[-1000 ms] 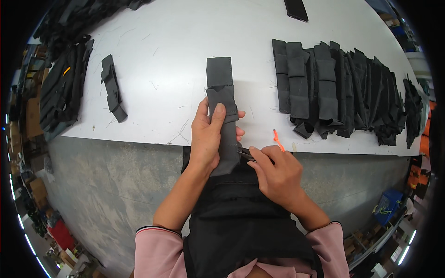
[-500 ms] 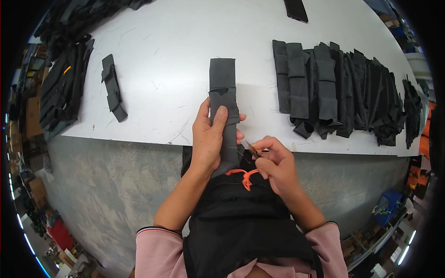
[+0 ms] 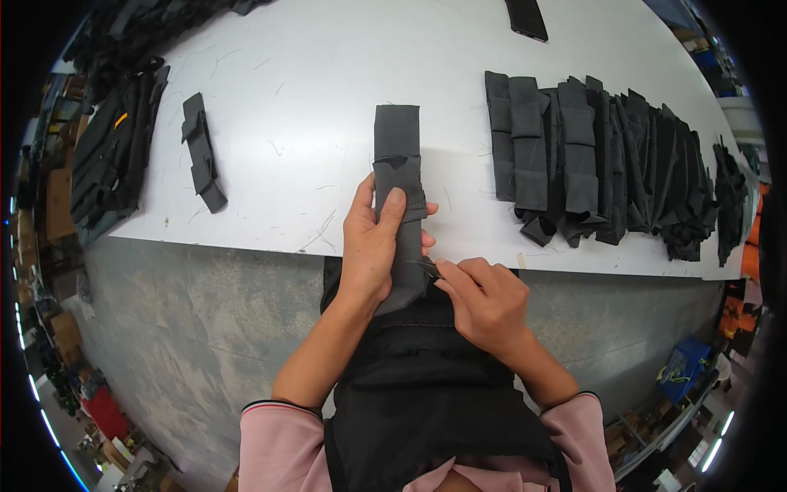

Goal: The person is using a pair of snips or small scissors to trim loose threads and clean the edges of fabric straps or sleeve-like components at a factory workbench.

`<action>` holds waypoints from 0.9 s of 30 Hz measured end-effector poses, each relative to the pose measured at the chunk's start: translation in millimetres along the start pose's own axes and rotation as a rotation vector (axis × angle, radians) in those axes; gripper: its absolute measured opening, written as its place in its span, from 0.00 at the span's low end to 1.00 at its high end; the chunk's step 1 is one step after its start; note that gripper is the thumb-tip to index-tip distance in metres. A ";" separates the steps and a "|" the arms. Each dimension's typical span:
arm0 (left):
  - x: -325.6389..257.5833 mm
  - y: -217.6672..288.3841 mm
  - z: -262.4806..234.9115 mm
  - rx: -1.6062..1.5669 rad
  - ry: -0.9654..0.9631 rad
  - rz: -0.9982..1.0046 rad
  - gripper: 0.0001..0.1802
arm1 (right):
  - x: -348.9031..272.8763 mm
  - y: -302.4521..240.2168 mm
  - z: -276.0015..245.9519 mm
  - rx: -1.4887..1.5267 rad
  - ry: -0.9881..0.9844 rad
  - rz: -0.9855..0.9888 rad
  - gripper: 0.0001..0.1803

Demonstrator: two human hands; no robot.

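Observation:
My left hand (image 3: pixel 373 242) grips a dark grey sewn fabric strip (image 3: pixel 398 131) with folded pocket flaps, thumb on its face and fingertips showing past its right edge. The strip stands lengthwise, its far end over the white table and its lower end over my black apron. In my right hand (image 3: pixel 488 299) are small thread snips (image 3: pixel 428 266), mostly hidden by the fingers. Their pointed tips touch or nearly touch the strip's right edge, below my left fingertips; whether they are on a thread I cannot tell.
On the right of the white table (image 3: pixel 328 98) lies a row of similar strips (image 3: pixel 578 156). One single strip (image 3: pixel 202 153) rests at the left, near a pile of dark fabric pieces (image 3: pixel 115 156). A black phone (image 3: pixel 526 18) is at the far edge. Loose threads dot the tabletop.
My right hand has turned over and moved the snips in against the strip's edge. The orange cord seen below the strip before no longer shows. My left hand has barely shifted.

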State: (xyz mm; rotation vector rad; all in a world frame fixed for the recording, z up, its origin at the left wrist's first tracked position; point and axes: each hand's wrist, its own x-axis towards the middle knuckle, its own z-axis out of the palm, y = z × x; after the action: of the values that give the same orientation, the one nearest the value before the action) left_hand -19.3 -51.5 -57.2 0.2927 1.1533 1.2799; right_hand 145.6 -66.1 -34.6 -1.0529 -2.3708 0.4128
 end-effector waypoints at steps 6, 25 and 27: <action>0.5 0.1 -2.3 0.013 -0.001 -0.012 0.24 | -5.1 2.0 -0.9 0.056 0.110 0.001 0.14; -3.8 1.5 -2.0 -0.103 -0.036 -0.037 0.20 | 15.1 -9.1 10.1 0.050 -0.110 0.021 0.12; -3.4 2.5 -2.4 -0.108 -0.032 -0.055 0.20 | 14.2 -7.6 10.8 0.038 -0.119 0.008 0.12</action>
State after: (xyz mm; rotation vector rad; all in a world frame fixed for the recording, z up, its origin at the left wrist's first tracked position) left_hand -22.2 -54.5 -54.8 0.1996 1.0547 1.2800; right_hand 126.9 -61.1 -35.3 -1.0470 -2.4532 0.5354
